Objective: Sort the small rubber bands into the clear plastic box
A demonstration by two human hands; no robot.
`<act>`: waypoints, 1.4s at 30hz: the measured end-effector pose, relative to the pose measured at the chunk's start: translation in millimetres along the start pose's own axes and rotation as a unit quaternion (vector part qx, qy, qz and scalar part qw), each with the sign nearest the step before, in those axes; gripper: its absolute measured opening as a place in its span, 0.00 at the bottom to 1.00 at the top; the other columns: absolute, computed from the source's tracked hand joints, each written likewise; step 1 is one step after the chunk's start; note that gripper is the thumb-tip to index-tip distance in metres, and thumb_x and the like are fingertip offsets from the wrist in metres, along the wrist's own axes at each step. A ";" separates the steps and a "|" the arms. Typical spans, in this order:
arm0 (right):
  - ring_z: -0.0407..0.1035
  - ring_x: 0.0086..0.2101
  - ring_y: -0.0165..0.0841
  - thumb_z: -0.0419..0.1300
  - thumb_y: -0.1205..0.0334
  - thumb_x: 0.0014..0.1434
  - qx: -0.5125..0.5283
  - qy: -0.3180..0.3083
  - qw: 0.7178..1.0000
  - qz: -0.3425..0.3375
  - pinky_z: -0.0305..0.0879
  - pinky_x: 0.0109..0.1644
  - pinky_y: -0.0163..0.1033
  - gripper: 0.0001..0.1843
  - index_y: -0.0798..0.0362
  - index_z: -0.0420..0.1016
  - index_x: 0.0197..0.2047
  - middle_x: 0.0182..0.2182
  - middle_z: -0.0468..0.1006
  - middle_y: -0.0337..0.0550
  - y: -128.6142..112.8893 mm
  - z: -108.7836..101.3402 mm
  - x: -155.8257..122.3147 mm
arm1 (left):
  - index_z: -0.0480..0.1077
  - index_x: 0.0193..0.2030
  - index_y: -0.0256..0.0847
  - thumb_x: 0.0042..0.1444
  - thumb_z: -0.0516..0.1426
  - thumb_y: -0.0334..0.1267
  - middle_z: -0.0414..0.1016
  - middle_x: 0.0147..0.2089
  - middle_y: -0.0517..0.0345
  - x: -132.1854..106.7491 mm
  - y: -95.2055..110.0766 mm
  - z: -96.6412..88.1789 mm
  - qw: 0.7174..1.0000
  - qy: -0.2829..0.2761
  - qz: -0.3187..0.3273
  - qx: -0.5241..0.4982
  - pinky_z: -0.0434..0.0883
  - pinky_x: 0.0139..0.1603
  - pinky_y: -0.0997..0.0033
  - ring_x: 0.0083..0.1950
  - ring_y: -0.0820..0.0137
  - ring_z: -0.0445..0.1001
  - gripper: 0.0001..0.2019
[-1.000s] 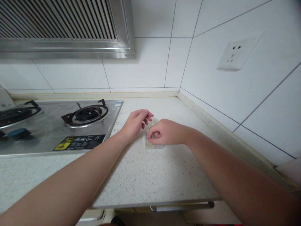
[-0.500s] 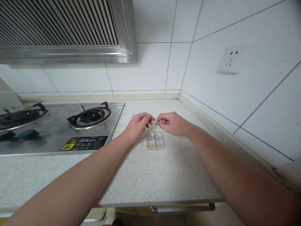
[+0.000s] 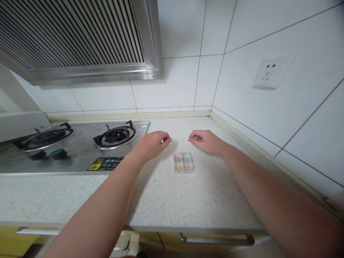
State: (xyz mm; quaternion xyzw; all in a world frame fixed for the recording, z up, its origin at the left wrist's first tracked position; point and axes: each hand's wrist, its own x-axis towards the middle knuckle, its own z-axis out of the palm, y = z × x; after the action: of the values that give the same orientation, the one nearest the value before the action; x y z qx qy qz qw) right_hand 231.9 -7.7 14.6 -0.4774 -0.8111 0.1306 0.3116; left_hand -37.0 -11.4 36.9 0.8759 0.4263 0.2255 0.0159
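A small clear plastic box (image 3: 184,171) rests on the speckled countertop between my forearms. Its compartments hold small coloured rings or bands, with pink, green and yellow showing. Behind the box and to its left is my left hand (image 3: 155,144), fingertips pinched together; a tiny pale spot shows by the fingers. My right hand (image 3: 206,142) is also pinched, behind the box and to the right. Anything in either pinch is too small to name. Neither hand touches the box, and a gap separates the two hands.
A gas stove (image 3: 80,154) with black burners and knobs is set into the counter (image 3: 193,200) at left. Above it hangs a metal range hood (image 3: 107,73). Tiled walls meet at the back right, with a socket (image 3: 272,73). A drawer handle (image 3: 215,240) runs below the front edge.
My hands have moved apart from nearly touching, and my left fingers have closed into a pinch. The view has shifted left; the small rings and clear flat piece left of the box no longer show.
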 end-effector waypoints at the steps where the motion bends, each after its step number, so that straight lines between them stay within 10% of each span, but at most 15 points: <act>1: 0.60 0.23 0.28 0.58 0.55 0.62 -0.001 -0.002 1.000 -0.002 0.54 0.29 0.36 0.12 0.53 0.78 0.36 0.21 0.68 0.34 0.4 -0.1 0.1 | 0.78 0.42 0.43 0.66 0.51 0.46 0.82 0.43 0.53 -1.0 -10.5 -6.5 1.000 0.008 -0.024 0.009 0.66 0.39 0.66 0.40 0.64 0.76 0.15; 11: 0.62 0.24 0.28 0.58 0.56 0.61 0.003 -0.018 1.000 0.005 0.55 0.30 0.36 0.10 0.52 0.78 0.36 0.22 0.70 0.35 1.4 0.7 -0.7 | 0.81 0.42 0.47 0.56 0.58 0.40 0.83 0.46 0.51 -7.9 -87.3 -19.1 0.964 -0.064 -0.242 0.089 0.70 0.49 0.63 0.47 0.58 0.79 0.11; 42: 0.65 0.26 0.30 0.59 0.57 0.61 -0.011 -0.028 1.000 0.007 0.57 0.33 0.37 0.10 0.52 0.79 0.38 0.26 0.75 0.40 -2.6 -1.3 -1.0 | 0.82 0.35 0.44 0.46 0.63 0.40 0.83 0.39 0.41 -6.1 -74.3 -8.2 0.947 -0.110 -0.279 0.119 0.74 0.45 0.58 0.40 0.55 0.80 0.09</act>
State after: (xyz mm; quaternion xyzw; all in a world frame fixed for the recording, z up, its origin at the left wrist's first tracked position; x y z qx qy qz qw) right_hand 231.3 -10.0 16.5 -0.4826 -0.8175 0.1373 0.2829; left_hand -98.5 30.0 25.6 0.7368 0.6729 0.0625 0.0207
